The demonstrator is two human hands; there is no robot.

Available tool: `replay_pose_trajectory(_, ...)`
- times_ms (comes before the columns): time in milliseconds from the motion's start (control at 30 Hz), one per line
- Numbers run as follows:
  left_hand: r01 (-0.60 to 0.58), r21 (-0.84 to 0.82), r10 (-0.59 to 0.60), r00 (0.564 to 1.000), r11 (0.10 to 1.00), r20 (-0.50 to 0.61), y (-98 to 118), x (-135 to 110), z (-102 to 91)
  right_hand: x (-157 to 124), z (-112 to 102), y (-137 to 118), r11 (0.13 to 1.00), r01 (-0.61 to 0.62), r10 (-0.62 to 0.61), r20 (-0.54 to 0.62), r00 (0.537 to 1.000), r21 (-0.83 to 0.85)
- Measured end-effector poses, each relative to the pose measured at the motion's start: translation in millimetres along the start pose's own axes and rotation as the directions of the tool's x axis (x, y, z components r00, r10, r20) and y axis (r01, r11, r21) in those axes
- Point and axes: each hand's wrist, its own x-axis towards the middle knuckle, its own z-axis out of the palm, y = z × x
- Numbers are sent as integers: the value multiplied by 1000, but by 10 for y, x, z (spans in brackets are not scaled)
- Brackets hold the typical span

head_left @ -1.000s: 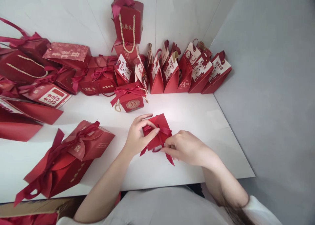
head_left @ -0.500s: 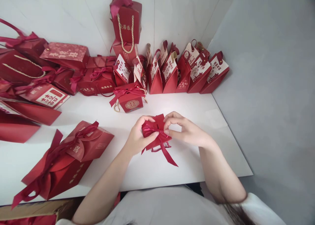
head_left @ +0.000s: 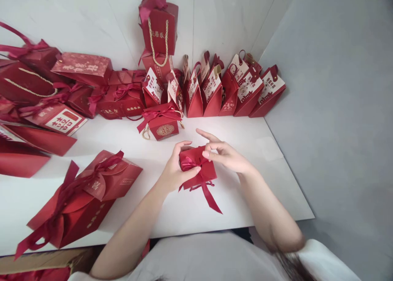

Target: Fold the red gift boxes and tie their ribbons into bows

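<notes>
My left hand (head_left: 177, 171) grips a small red gift box (head_left: 209, 171) from its left side. Its thumb presses on the dark-red ribbon (head_left: 189, 163) tied across the top. One ribbon tail (head_left: 211, 199) trails off the front over the white table. A thin cord handle (head_left: 201, 186) shows along the box's near side. Over the box's right side is my right hand (head_left: 225, 155), its index finger stretched out to the left and its thumb held apart from it; the other fingers are bent. Nothing shows held in it, and whether its thumb touches the box is unclear.
Behind the hands stands a ribboned box with a gold emblem (head_left: 166, 129). A row of red paper bags (head_left: 211, 96) lines the wall. Large ribboned boxes (head_left: 89, 203) lie at left, with more piled behind. An open carton (head_left: 76, 260) is at the lower left.
My right index finger has lifted away from the thumb and stretched out. The small box has turned slightly and shifted a little right, with my left hand still on it.
</notes>
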Motion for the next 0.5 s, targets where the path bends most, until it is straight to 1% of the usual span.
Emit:
replay_pose_trajectory(67,-23,8,23,999,1000,24,15,-7,-2,66,56,83,997,-6,11,-60,998,83)
replay_pose_trajectory(133,-89,19,88,995,996,53,26,-7,-45,103,94,137,990,-4,15,-79,997,142)
replay_pose_trajectory(233,-216,92,205,971,972,121,45,3,-174,100,101,156,981,-9,21,-62,998,196)
replay_pose_trajectory(333,-293,195,264,951,936,160,57,23,-288,69,77,137,974,-17,23,-23,999,224)
replay_pose_trajectory(433,-287,219,267,956,932,120,33,50,-325,51,58,115,966,-22,22,2,1000,259)
replay_pose_trajectory(500,-250,171,239,967,953,86,-1,72,-317,47,53,108,962,-21,20,7,1000,273)
